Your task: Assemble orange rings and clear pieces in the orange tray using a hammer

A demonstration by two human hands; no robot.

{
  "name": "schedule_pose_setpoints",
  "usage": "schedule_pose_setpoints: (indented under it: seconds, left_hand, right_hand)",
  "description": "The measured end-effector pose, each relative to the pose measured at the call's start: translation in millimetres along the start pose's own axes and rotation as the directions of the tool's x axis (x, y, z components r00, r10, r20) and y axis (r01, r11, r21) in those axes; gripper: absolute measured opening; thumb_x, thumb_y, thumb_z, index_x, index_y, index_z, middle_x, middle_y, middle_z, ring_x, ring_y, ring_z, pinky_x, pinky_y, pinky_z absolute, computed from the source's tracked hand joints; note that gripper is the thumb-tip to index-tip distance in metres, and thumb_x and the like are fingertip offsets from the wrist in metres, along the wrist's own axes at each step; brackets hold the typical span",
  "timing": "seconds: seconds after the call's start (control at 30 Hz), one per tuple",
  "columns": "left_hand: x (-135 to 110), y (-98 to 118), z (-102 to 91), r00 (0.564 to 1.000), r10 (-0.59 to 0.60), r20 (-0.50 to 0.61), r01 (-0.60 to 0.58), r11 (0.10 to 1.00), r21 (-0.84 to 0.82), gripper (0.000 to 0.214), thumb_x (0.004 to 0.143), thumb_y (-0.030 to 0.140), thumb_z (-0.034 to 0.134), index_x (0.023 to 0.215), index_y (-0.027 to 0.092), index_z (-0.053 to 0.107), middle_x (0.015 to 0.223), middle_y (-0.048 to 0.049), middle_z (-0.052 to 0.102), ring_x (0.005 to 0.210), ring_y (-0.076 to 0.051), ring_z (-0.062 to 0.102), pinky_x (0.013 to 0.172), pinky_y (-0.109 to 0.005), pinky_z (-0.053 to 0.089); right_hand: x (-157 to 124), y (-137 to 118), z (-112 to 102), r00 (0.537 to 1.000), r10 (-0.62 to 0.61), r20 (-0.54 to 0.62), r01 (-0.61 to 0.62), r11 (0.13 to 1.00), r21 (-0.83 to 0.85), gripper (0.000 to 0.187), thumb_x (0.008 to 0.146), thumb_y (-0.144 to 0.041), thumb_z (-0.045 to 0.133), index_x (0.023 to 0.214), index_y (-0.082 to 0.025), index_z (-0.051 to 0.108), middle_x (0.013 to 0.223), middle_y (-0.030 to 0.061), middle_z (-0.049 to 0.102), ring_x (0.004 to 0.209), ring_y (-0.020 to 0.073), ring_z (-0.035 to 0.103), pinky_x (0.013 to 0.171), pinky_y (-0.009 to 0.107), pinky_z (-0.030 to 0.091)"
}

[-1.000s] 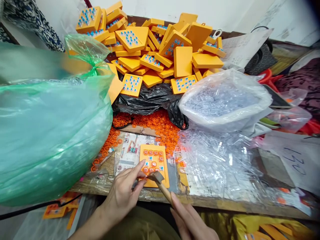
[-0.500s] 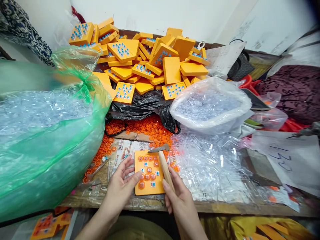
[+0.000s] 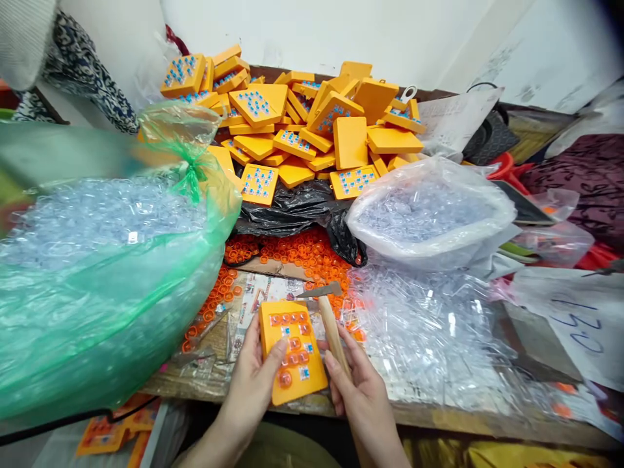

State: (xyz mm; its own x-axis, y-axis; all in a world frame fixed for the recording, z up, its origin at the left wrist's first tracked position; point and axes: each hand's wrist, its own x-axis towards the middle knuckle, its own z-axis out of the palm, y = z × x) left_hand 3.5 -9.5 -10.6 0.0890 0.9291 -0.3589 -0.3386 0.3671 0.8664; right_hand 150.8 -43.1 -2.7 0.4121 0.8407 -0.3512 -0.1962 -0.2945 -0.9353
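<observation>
My left hand (image 3: 256,364) is closed on the left side of a yellow plastic panel (image 3: 308,383), thumb across its face. The panel is tilted, its near edge over the table's front. Clear-topped orange caps sit in rows on it, and a few blue-and-white spots show bare between them. In my right hand (image 3: 361,383) is a hammer (image 3: 331,325), gripped by its wooden handle. Its dark metal head points up and left, just beyond the panel's far right corner.
Many yellow panels (image 3: 297,149) are heaped at the back. Loose orange rings (image 3: 316,257) lie before a black plastic bag (image 3: 287,211). A green bag (image 3: 160,286) at left and a white bag (image 3: 429,208) at right hold clear plastic pieces; more clear pieces (image 3: 429,331) spread across the table's right.
My left hand has taken hold of the panel and lifted and tilted it from the table. The hammer stays in my right hand. The whole view has shifted slightly.
</observation>
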Motion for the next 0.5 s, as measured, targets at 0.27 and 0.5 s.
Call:
schedule_pose_setpoints:
  seconds: [0.27,0.5]
  left_hand:
    - [-41,102,0.5,0.433,0.788,0.438,-0.616,-0.097,0.782,0.069,0.085,0.025,0.056,0.146,0.040,0.029,0.147,0.0098,0.043,0.133,-0.019,0.045,0.108,-0.038,0.048]
    - [3,200,-34.6,0.474,0.879,0.053,0.071,-0.098,0.993,0.032,0.083,0.019,0.058,0.112,0.013,0.069,0.110,-0.0102,0.072,0.105,-0.033,0.065,0.093,-0.055,0.049]
  right_hand:
    - [1,10,-8,0.999,-0.023,-0.048,0.026,0.998,0.056,0.078,0.069,-0.049,0.077,0.136,-0.023,0.047,0.105,0.0093,0.071,0.039,0.0024,0.039,0.034,0.016,0.033]
    - [-1,13,-11,0.997,-0.057,-0.043,0.060,0.997,0.049,0.080,0.071,-0.051,0.076,0.138,-0.022,0.043,0.104,0.0088,0.071,0.038,0.0024,0.040,0.033,0.017,0.036]
